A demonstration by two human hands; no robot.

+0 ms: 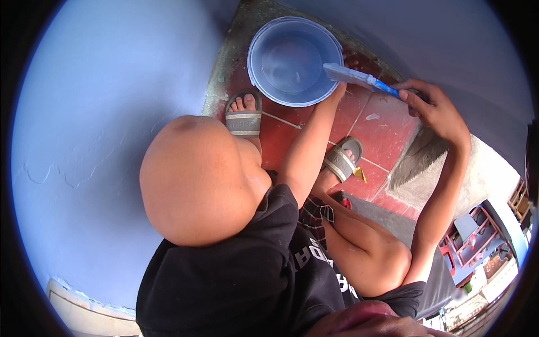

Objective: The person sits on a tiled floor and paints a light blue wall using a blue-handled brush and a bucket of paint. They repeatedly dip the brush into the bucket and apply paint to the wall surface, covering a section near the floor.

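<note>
My left hand [340, 90] grips the right side of a translucent plastic bucket [294, 102], and the bucket hides most of that hand. A thin layer of pale bluish liquid, apparently paint, shows at the bottom. My right hand [431, 107] holds a flat paintbrush [353, 76] by its blue handle. Pale paint coats the brush, and its bristle tip reaches over the bucket's right rim. Both of my feet, in grey slide sandals [244, 122], rest on the floor below the bucket.
A light blue painted wall [84, 126] with cracked, peeling patches rises close on my left. A darker wall [442, 46] stands beyond the bucket. Red tiles [379, 122] cover the floor, with a concrete block [425, 168] to the right. A yellow scrap [360, 174] lies beside my right sandal.
</note>
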